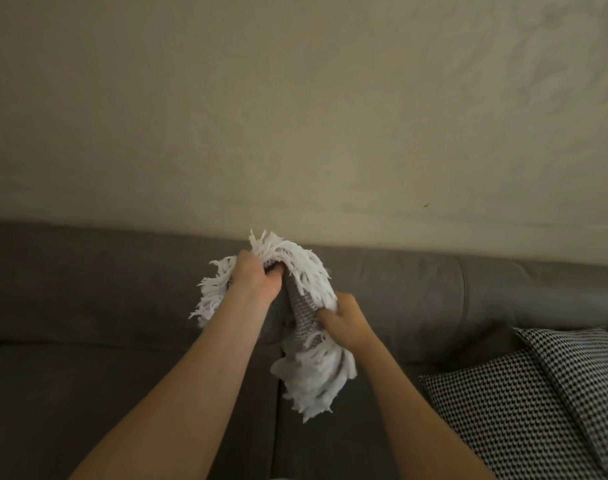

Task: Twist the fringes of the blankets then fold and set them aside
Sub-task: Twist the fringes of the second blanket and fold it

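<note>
**While fringes are in hand, folding is outstanding**

Left hand (257, 275) grips the bunched grey blanket (304, 310) at its top. Right hand (344, 320) pinches it lower, beside the white fringes (309, 268), all held above the sofa (87, 306). Judged: twisting in progress; folding and setting aside not yet done.

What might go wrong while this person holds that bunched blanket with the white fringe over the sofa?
The grey woven blanket is bunched between the left hand and right hand, so its white yarn fringe may tangle or twist unevenly. Strands hanging below the right hand might snag or pull loose. If a grip slips, the bundle would likely drop onto the grey sofa.
</note>
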Tool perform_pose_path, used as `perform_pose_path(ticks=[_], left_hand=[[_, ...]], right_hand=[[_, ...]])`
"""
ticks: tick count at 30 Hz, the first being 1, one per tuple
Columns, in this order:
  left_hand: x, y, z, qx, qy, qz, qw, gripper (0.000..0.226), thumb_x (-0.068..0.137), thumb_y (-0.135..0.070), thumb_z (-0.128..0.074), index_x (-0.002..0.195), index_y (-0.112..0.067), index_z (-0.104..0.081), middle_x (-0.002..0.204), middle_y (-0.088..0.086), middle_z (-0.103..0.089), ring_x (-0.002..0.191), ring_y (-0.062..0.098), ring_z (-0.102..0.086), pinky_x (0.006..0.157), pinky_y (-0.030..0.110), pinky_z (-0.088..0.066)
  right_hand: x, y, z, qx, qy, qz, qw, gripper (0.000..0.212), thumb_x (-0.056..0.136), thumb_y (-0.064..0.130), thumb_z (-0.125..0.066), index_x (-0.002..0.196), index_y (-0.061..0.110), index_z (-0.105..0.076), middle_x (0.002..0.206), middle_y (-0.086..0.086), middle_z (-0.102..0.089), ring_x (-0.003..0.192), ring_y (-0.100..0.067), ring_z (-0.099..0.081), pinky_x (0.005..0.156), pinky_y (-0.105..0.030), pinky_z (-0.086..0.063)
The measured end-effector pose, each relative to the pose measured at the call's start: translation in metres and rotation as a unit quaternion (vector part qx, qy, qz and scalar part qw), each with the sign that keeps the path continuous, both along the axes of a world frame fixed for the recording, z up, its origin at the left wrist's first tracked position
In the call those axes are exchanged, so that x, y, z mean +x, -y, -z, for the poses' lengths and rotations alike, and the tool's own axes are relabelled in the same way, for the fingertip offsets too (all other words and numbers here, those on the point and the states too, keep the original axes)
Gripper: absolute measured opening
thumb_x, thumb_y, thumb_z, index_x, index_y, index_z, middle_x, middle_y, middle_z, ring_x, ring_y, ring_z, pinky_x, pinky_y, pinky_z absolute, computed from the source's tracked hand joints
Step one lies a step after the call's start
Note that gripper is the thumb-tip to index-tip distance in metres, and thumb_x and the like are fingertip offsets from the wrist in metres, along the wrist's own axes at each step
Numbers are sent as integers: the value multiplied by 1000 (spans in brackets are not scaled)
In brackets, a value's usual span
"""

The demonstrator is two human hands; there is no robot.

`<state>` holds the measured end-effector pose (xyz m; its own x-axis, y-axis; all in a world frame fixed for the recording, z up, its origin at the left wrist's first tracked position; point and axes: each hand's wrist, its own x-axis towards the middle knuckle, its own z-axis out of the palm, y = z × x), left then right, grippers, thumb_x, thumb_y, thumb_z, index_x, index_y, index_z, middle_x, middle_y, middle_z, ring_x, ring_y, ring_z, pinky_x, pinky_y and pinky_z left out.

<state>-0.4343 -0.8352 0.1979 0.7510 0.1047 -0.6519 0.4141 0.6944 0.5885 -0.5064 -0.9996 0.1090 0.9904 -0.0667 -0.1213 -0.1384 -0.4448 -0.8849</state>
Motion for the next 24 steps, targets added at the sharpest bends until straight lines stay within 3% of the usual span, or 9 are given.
perform_pose_path(ticks=[2, 4, 7, 9, 12, 14, 18, 22, 24], left_hand=[[-5, -3, 7, -40, 37, 32, 998, 36, 109, -37, -50, 99, -6, -66, 101, 19, -69, 92, 24, -71, 83, 33, -65], [-12, -1, 17, 13, 75, 112, 991, 43, 102, -51, -59, 104, -10, -75, 102, 14, -79, 101, 30, -73, 100, 46, -58], [-34, 2, 33, 202, 84, 254, 942, 46, 89, -60, -70, 108, -18, -77, 110, 11, -79, 103, 29, -74, 97, 46, -57], [-48, 4, 51, 348, 104, 265, 893, 46, 82, -63, -74, 102, -22, -68, 110, 7, -71, 104, 28, -69, 93, 45, -56], [-67, 8, 76, 584, 165, 204, 768, 39, 82, -62, -76, 88, -28, -57, 110, -4, -51, 109, 21, -45, 96, 40, -39], [-73, 8, 84, 589, 235, 215, 743, 33, 81, -58, -79, 91, -33, -60, 111, -10, -52, 109, 15, -46, 99, 36, -41], [-73, 3, 84, 448, 261, 314, 795, 72, 73, -43, -91, 130, -31, -50, 126, -15, -59, 113, -1, -60, 92, 21, -52], [-77, 7, 90, 545, 223, 366, 721, 91, 58, -68, -87, 126, -29, -41, 113, -16, -68, 100, 7, -69, 84, 32, -59], [-86, 20, 87, 562, 220, 336, 723, 77, 69, -58, -84, 121, -22, -40, 105, -10, -68, 97, 18, -71, 78, 32, -53]], right_hand=[[5, 8, -10, 57, -22, -4, 998, 19, 84, -5, -59, 68, -3, -49, 65, -6, -52, 60, -16, -52, 57, -32, -42], [10, 11, -18, 113, -37, -2, 993, 21, 78, 3, -59, 74, -12, -45, 69, -10, -49, 64, -20, -50, 60, -36, -40], [15, 4, -23, 211, -61, 42, 975, 24, 72, 5, -57, 84, -16, -54, 75, -15, -58, 71, -30, -59, 65, -44, -48], [17, -5, -28, 264, -64, 69, 960, 23, 78, -3, -53, 94, -16, -62, 82, -26, -64, 79, -37, -66, 70, -54, -56], [21, -16, -34, 339, -81, 127, 929, 33, 86, -13, -45, 114, -17, -62, 98, -42, -64, 87, -44, -68, 79, -61, -60], [26, -20, -37, 382, -104, 189, 899, 36, 87, -14, -45, 121, -19, -53, 96, -33, -61, 85, -42, -64, 68, -49, -58], [30, -23, -46, 397, -133, 249, 873, 21, 88, -15, -43, 98, -3, -56, 86, -22, -59, 80, -37, -64, 70, -47, -55], [31, -29, -45, 384, -147, 252, 876, 18, 85, -7, -46, 94, 6, -53, 88, -15, -53, 86, -31, -57, 74, -47, -48], [32, -38, -46, 362, -136, 256, 886, 21, 87, -5, -45, 97, 8, -58, 91, -17, -60, 87, -35, -67, 78, -48, -57]])
